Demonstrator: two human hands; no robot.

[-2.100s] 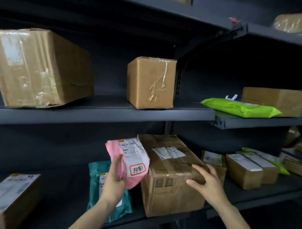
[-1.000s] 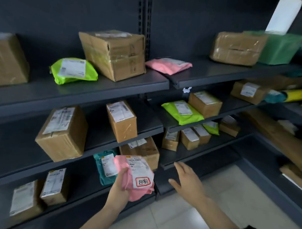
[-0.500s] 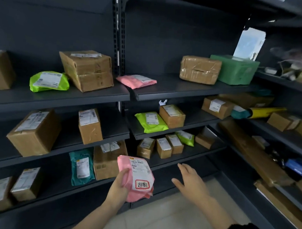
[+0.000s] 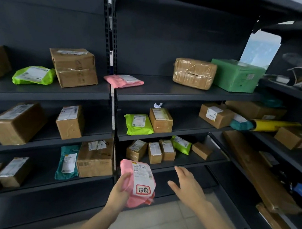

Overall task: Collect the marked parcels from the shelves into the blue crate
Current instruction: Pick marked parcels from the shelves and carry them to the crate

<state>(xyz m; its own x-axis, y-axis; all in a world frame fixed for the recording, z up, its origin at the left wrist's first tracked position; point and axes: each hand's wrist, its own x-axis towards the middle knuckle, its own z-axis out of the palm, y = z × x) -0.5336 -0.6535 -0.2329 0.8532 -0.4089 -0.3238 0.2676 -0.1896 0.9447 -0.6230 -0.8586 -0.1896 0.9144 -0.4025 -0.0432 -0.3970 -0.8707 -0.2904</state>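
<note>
Head view cuts off our forearms at the bottom edge, and the pink parcel's small print is blurred. Our left grip curls round its lower left side, in front of the dark shelves. Our right grip hovers just beside it, fingers spread and holding nothing.

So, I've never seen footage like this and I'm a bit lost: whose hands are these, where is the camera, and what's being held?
There is no machine here: a person wears a wide-angle camera on the head, looking forward and down, so you see their own hands. The left hand grips a pink parcel bearing a red-framed sticker. The right hand is open and holds nothing. Facing them are dark shelves with cardboard boxes and green mailers. No blue crate is in view.
</note>
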